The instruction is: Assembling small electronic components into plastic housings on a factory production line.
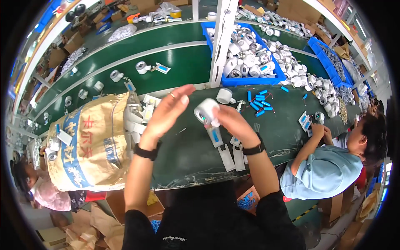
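**A:** Where are your hands, and what do they have?

**B:** Your right hand (233, 121) is raised above the dark green workbench (196, 150), fingers closed around a small white cylindrical housing (205, 111) with a round face. A flat white strap-like tail with a blue cell (215, 135) set in it hangs down from the housing toward the bench. Your left hand (166, 112) hovers just beside it, palm open, fingers spread, holding nothing; there is a ring on one finger.

**A:** How will that housing handle?

**B:** It looks like light, rigid moulded plastic, smooth and probably a little slippery. Grip it around the drum, across its curved sides, as you do now. The hanging tail seems thin and bendy, so it may swing; support it with your open hand rather than pulling on it. I cannot tell how firmly the blue cell is seated.

**A:** What else is near?

**B:** Two flat white plastic pieces (233, 157) lie on the bench below your right wrist. Loose blue cells (260, 103) are scattered just beyond. A blue bin (273, 77) heaped with similar white housings sits further back. A printed sack (89, 146) of white parts stands at your left. Another person in a light blue shirt (325, 171) works at your right.
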`<state>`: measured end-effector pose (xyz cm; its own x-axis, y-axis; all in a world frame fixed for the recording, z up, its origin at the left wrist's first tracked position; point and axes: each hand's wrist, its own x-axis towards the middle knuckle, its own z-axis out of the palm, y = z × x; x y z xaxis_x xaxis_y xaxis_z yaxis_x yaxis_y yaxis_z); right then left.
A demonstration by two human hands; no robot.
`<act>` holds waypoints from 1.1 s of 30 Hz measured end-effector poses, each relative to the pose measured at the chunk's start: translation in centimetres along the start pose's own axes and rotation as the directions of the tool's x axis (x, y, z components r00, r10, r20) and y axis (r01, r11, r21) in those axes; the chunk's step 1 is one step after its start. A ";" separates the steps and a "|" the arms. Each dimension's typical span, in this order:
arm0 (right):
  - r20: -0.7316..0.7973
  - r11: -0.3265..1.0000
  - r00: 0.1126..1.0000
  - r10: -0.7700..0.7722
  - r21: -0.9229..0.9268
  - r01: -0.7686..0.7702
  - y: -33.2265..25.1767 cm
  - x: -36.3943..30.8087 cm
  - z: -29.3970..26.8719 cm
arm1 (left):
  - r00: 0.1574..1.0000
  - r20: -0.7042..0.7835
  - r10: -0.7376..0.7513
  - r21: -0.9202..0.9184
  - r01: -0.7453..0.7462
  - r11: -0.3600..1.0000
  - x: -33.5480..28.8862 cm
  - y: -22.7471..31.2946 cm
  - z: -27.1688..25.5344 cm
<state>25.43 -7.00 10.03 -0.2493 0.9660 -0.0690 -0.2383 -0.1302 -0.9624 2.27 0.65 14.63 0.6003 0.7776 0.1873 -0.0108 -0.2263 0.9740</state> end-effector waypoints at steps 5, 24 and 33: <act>0.217 0.844 0.963 0.159 0.476 -0.246 -0.3 1.9 2.7 | 0.999 0.009 -0.050 -0.222 0.050 0.974 -1.0 -4.4 3.2; -0.307 0.673 0.698 -0.647 -0.661 0.333 5.1 3.3 7.9 | 0.740 -0.596 -0.311 -0.543 -0.087 0.835 1.0 -4.2 2.5; -0.320 0.622 0.592 -0.740 -0.660 0.421 0.8 10.9 5.3 | 0.814 -0.534 -0.229 -0.534 -0.115 0.838 9.9 -4.0 -2.3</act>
<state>17.56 2.27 9.91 0.3295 0.7395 0.5870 0.3664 0.4728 -0.8014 6.42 10.61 12.88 0.0642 0.9979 -0.0023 -0.5047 0.0344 0.8626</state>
